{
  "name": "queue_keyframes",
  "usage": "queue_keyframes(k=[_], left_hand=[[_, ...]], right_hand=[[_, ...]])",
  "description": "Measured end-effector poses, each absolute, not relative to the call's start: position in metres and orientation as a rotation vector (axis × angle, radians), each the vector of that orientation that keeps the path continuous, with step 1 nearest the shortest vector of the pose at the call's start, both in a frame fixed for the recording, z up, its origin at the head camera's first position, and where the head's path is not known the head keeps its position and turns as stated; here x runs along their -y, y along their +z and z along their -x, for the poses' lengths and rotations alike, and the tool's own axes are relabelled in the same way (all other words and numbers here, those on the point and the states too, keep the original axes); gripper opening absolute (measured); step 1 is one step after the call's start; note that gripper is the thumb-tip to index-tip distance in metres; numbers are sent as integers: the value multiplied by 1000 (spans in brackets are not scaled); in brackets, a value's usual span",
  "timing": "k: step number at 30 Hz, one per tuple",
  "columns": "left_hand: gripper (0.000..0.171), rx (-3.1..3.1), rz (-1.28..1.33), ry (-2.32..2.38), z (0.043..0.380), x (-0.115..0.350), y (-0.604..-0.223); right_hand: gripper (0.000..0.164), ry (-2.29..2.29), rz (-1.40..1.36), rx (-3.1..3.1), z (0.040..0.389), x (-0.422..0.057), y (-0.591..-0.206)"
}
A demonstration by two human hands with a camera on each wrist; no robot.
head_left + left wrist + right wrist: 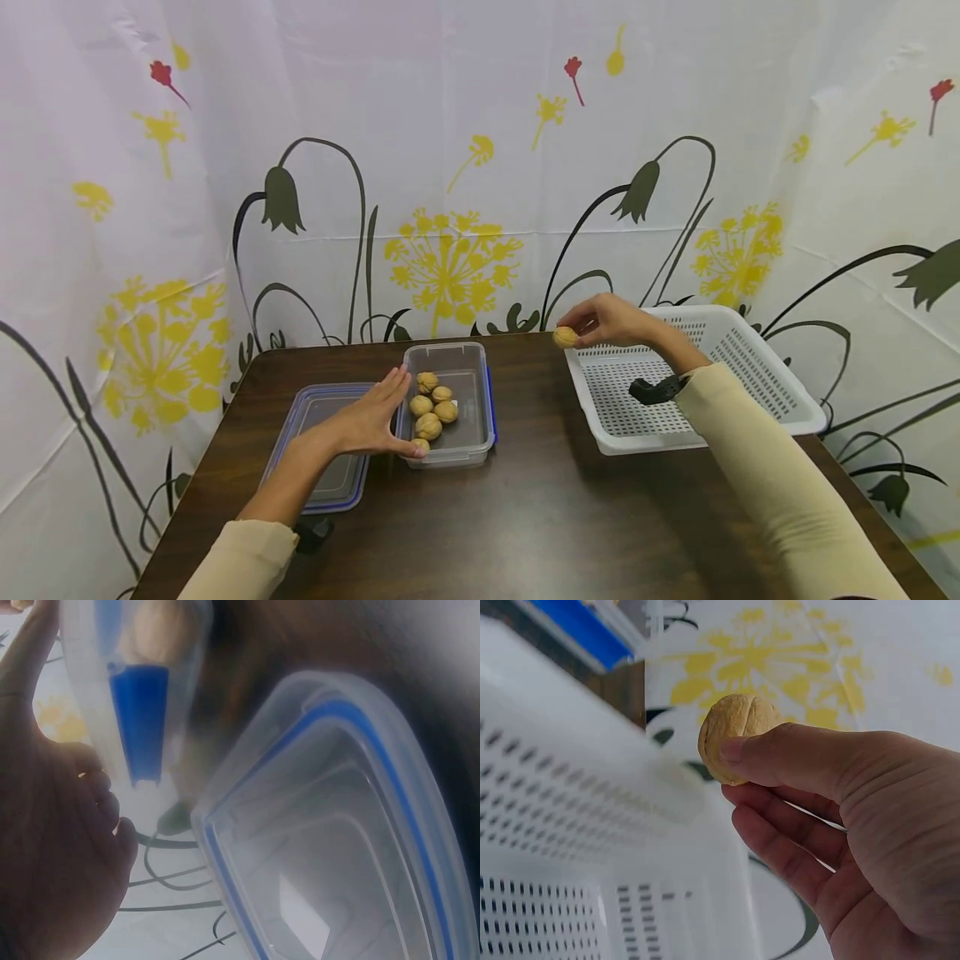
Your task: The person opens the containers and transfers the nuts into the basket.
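Observation:
My right hand [611, 321] pinches a walnut [565, 337] between thumb and fingertips, over the left back corner of a white perforated plastic basket [596, 421]. In the right wrist view that walnut [739, 735] is held above the basket rim. At the left, a clear plastic food container [468, 429] holds several walnuts [428, 427] along its left side. My left hand [367, 421] is spread along the container's left edge, thumb near the front corner and fingers extended toward the back. Whether it presses on the rim cannot be told.
A clear lid with a blue seal [333, 475] lies on the dark wooden table [510, 533], left of the container and partly beneath the left forearm. Behind the table hangs a white curtain [487, 83] with flower prints. A blue clip [491, 404] runs along the container's right side.

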State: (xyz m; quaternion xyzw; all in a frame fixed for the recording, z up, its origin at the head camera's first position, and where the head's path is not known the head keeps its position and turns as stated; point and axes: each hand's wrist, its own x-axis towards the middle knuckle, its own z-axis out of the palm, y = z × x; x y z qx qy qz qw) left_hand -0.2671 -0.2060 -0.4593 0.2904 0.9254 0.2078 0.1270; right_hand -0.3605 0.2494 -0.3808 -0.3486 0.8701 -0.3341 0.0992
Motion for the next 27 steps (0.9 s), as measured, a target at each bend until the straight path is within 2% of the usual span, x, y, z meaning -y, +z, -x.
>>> queue_keyframes(k=[11, 18, 27], left_hand=[[133, -2697, -839, 617, 265, 206, -458], [133, -2701, -844, 603, 266, 205, -460], [133, -2697, -813, 589, 266, 207, -461]], right_hand=[[38, -1002, 852, -2610, 375, -290, -408], [35, -921, 752, -2608, 377, -298, -425], [33, -863, 754, -2561, 383, -301, -448]])
